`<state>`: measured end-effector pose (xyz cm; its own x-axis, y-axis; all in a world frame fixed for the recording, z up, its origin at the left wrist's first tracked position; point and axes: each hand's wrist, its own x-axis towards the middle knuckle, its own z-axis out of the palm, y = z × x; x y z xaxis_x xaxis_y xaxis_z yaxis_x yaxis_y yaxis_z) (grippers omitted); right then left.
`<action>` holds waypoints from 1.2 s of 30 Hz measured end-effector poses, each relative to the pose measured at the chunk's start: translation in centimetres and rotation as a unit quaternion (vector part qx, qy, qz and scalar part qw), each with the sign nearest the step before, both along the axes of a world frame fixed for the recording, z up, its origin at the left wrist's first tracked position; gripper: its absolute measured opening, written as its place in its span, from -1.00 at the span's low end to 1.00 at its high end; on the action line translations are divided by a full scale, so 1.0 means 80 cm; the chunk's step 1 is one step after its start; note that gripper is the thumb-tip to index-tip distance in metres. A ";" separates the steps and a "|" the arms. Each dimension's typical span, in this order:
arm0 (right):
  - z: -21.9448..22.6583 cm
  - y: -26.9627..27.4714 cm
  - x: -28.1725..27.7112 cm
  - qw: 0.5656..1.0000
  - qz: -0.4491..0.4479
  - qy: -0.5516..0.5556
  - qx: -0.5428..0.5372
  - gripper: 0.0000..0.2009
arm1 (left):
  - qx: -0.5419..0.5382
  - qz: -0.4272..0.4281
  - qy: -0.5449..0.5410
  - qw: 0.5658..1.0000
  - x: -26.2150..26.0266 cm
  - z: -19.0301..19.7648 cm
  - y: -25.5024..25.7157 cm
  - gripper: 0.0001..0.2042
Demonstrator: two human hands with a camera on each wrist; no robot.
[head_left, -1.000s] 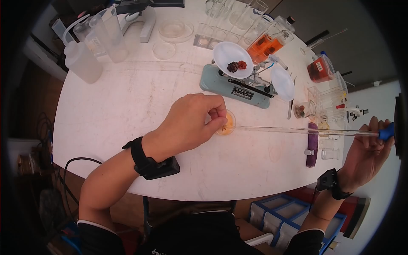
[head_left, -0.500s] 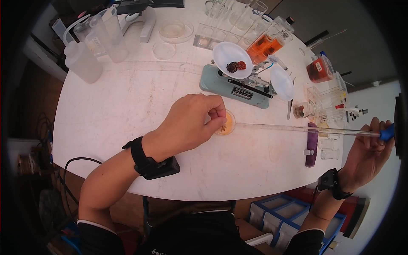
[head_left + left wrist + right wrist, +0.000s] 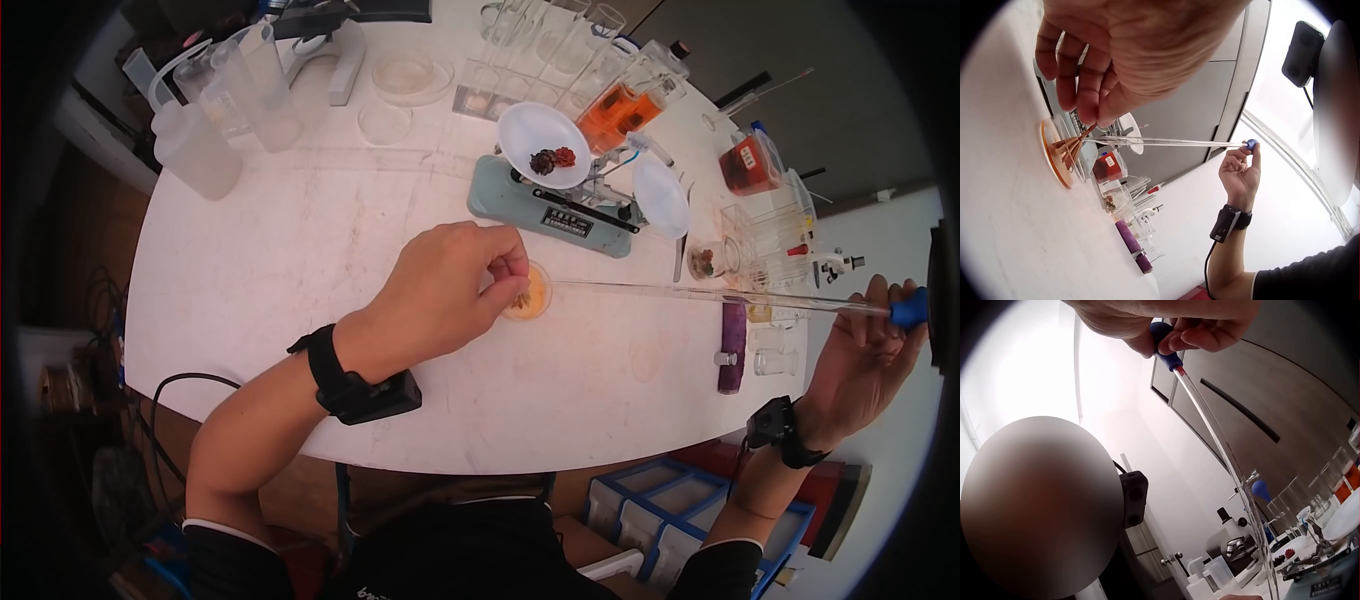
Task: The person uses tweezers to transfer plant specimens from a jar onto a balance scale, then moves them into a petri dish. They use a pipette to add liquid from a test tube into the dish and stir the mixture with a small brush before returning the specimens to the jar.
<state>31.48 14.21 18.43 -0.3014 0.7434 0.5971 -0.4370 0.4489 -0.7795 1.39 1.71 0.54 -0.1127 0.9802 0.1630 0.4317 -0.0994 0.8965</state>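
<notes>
In the head view my left hand [image 3: 440,290] is over a small round glass dish [image 3: 546,298] with an orange layer in it. Thumb and fingertips pinch the thin stem of a dried brown plant piece [image 3: 1071,149], whose spread strands reach down to the dish in the left wrist view. Off to the right, my raised right hand [image 3: 862,365] grips the blue rubber bulb [image 3: 1166,350] of a long glass dropper [image 3: 690,292]. The dropper's clear tube runs nearly level across the table, its tip close by the left fingertips and the dish.
Behind the dish stands a teal balance [image 3: 535,212]; dark and red bits lie on its white pan [image 3: 515,130]. A test tube rack [image 3: 485,102], orange-filled glassware [image 3: 620,115] and plastic bottles [image 3: 200,165] stand farther back. A purple roll [image 3: 733,345] lies at the right.
The brown plant piece has turned slightly under the left fingertips, and its strands show a little more. Both hands stay almost still, and the dropper keeps nearly the same line.
</notes>
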 end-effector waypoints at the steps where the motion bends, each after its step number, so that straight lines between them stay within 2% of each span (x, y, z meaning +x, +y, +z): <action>1: 0.000 0.000 -0.001 1.000 -0.001 -0.001 0.002 -0.59 | 0.000 0.000 0.000 1.000 0.000 0.000 0.000 -0.92; 11: 0.000 -0.003 0.000 1.000 -0.021 0.003 0.007 -0.54 | 0.026 0.001 0.005 1.000 0.001 -0.006 0.000 -0.92; 14: 0.000 -0.004 -0.002 0.999 -0.032 0.004 0.008 -0.53 | 0.004 0.001 0.008 1.000 0.002 -0.001 -0.001 -0.92; 25: -0.001 -0.003 -0.002 1.000 0.010 -0.001 0.009 -0.53 | 0.007 -0.005 0.006 1.000 0.002 -0.002 -0.001 -0.93; 36: -0.002 -0.004 -0.006 1.000 -0.007 -0.002 0.011 -0.55 | 0.003 -0.006 0.002 1.000 0.003 -0.001 0.000 -0.93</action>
